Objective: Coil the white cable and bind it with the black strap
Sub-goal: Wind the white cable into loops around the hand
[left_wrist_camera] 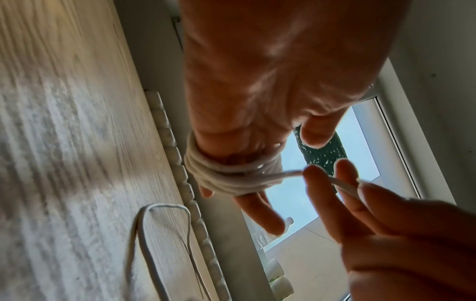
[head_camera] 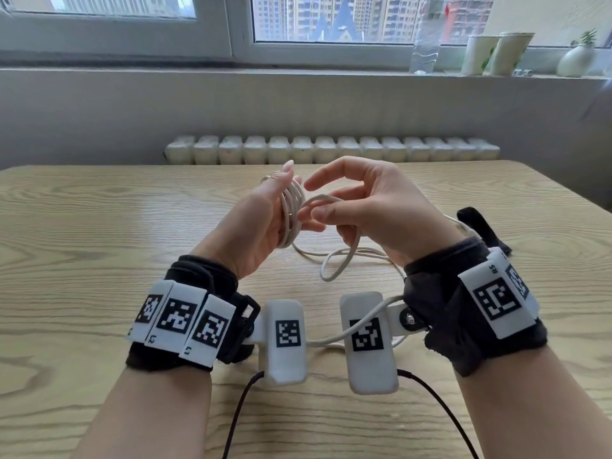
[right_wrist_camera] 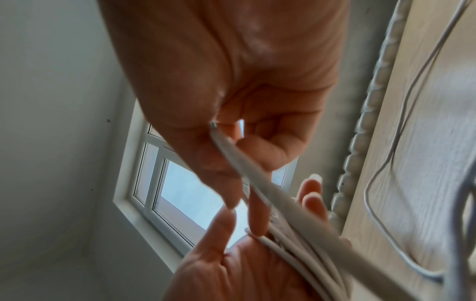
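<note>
1. Wrists up front; left hand (head_camera: 265, 223) fingers straight, white cable (head_camera: 291, 213) coiled round them.
2. Right hand (head_camera: 364, 210) pinches the free strand.
3. Keep tension, lay turns side by side.
4. Black strap (head_camera: 482, 228) waits on table (head_camera: 99, 226), right.

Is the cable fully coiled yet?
No. Several turns wrap the left hand, but the cable trails loose across the table.

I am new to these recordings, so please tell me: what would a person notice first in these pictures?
First, the white cable wound in several loops around the fingers of the left hand, raised above the middle of the wooden table. Next, the right hand beside it, pinching the loose cable and feeding it to the coil. The black strap lies on the table, behind the right wrist.
</note>
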Tool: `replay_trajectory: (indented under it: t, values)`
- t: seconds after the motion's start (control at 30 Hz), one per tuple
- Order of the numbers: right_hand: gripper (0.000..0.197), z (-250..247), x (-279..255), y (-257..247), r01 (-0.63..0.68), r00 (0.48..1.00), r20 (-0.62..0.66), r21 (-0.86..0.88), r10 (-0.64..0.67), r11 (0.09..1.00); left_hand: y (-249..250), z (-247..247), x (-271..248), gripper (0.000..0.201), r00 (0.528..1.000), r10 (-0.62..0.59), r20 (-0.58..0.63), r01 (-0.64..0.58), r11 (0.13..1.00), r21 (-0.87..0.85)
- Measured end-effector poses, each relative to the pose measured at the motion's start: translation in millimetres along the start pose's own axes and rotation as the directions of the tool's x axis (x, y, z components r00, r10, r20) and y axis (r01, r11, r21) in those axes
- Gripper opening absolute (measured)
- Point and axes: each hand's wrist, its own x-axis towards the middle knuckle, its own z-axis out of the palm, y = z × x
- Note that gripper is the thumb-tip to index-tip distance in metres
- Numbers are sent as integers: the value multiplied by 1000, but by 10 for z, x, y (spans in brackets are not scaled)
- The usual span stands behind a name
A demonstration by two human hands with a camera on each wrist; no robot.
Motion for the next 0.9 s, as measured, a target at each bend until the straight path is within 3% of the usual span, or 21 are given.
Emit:
replay_trajectory:
  t: [0.2, 0.3, 0.37, 0.53, 0.67, 0.9]
  values:
    - [23, 18, -2, 6, 13, 1000, 18, -27, -13, 1000, -16, 36, 4, 55, 999, 30, -34, -29, 999, 22]
    - [20, 4, 3, 4, 11, 1000, 16, -19, -11, 1000, -39, 7, 45, 42, 990, 77, -115, -78, 997, -8]
    - [19, -2, 3, 4, 8, 1000, 13, -10, -8, 1000, -58, -13, 67, 46, 987, 80, -142, -80, 997, 6]
    - [18, -5, 3, 7, 14, 1000, 19, -18, -13, 1000, -85, -21, 98, 51, 993, 70, -96, -68, 997, 25]
    - [17, -30, 8, 6, 4, 1000, 0, 6, -4, 1000, -83, -13, 82, 66, 994, 96, -42, -91, 990, 110]
    - [25, -84, 34, 16, 15, 998, -56, 118, -9, 993, -45, 24, 1, 58, 996, 92, 11, -92, 975, 202]
